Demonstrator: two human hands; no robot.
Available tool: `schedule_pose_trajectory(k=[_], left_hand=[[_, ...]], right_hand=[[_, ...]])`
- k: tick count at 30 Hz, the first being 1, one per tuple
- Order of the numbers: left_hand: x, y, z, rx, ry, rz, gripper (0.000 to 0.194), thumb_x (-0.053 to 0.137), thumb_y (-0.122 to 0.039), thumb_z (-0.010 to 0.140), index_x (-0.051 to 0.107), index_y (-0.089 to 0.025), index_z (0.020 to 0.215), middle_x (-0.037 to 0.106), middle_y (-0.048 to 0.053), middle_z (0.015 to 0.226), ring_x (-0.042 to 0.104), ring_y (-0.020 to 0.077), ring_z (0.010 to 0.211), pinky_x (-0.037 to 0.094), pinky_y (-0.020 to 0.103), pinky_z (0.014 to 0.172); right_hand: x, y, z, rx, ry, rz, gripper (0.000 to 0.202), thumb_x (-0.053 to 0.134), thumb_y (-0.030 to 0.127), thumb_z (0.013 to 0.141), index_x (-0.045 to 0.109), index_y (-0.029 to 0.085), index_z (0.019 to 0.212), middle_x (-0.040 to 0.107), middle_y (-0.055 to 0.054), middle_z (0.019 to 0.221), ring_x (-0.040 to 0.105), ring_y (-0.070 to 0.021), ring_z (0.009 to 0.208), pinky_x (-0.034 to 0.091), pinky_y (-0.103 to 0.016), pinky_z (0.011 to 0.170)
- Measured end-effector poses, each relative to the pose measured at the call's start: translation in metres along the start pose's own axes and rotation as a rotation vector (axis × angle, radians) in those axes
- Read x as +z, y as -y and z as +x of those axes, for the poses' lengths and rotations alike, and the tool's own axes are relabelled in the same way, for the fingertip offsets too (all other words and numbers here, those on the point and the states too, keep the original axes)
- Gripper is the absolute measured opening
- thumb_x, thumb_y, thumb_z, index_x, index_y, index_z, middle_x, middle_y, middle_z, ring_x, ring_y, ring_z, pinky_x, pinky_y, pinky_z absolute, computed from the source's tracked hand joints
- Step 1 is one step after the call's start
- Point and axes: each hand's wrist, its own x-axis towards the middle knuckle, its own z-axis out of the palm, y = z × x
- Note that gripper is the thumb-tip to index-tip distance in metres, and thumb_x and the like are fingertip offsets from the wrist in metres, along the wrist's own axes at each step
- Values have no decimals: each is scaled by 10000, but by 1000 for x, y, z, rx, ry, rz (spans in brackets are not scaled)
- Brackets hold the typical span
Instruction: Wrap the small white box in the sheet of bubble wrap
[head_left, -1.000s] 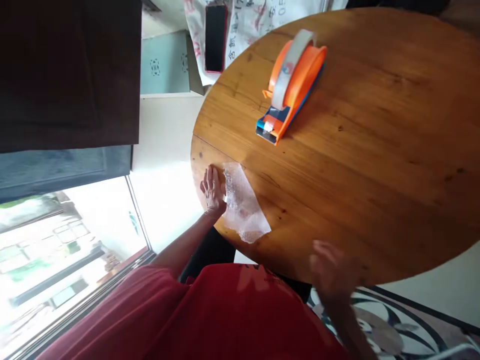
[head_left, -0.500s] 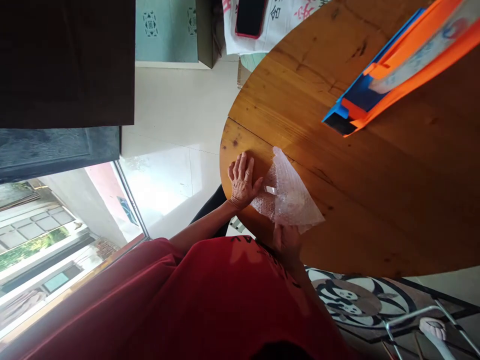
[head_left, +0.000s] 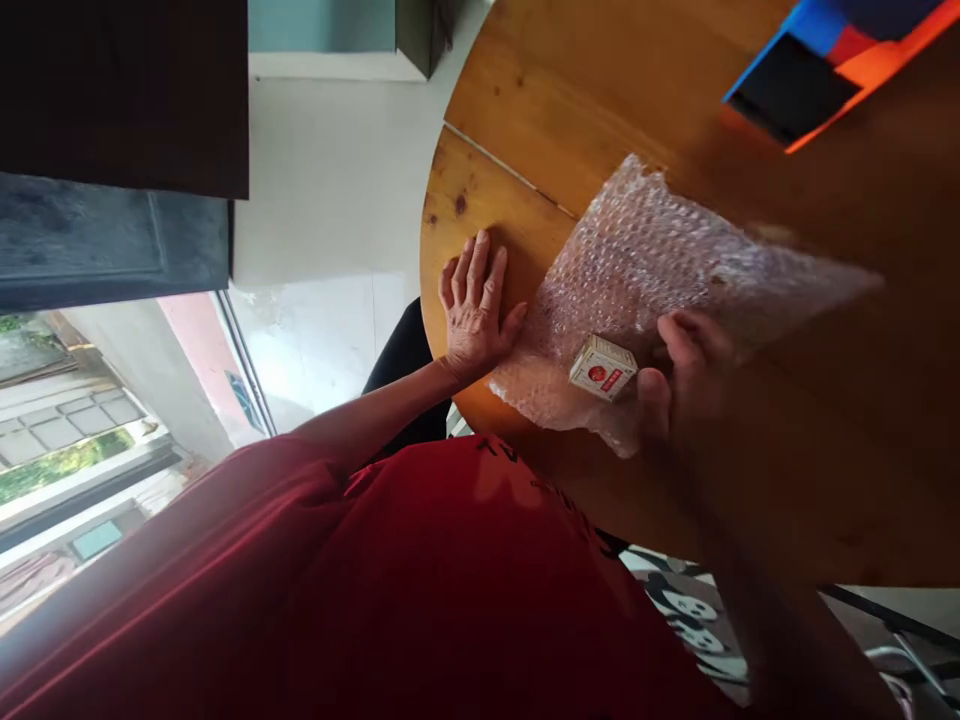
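A sheet of clear bubble wrap (head_left: 637,255) lies spread on the round wooden table (head_left: 840,440). On its near part sits a small cream box (head_left: 604,366) with a red label. My left hand (head_left: 474,315) rests flat on the tabletop, fingers stretched, its thumb by the wrap's left edge. Just right of the box is my right hand (head_left: 686,365), over the wrap, its thumb and forefinger apart with nothing visible between them. Its other fingers are shadowed and slightly blurred.
A blue and orange object with a black end (head_left: 795,90) lies at the table's upper right. The table's curved edge runs close to my left hand. Pale floor tiles (head_left: 315,230) and a dark cabinet (head_left: 120,100) are on the left.
The folded bubble wrap has been opened out to the right, uncovering the small box. My right hand moved up and right from the wrap's near edge. My left hand stayed flat on the table.
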Motion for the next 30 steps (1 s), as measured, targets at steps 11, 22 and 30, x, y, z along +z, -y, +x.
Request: schedule_pose_trajectory(k=[11,22,30], left_hand=[[15,17,-2,201,-246,-5,670,472,-470,942,370,-165,1529,305,136,1635,235,296,1533,155,501,1260],[28,32,3,377,-415,-139,734,519,-533,911,341,-195,1538,399,143,1581,338,323,1479,209,541,1237],[13,30,1,548,-504,-245,540,596,-445,869,547,-218,1357,419,147,1562,330,338,1481,283,574,1188]], right_hand=[[0,-29,-2,-364,-49,-99,569,584,304,919,457,221,1467,666,-143,1284,664,-323,1131,571,-502,931],[26,-20,-11,-307,-169,-399,480,608,536,893,584,272,1294,714,-80,1202,653,-307,1060,530,-494,911],[28,-13,-12,-214,-174,-390,464,626,541,866,621,213,1194,717,-94,1104,643,-278,1014,502,-418,877]])
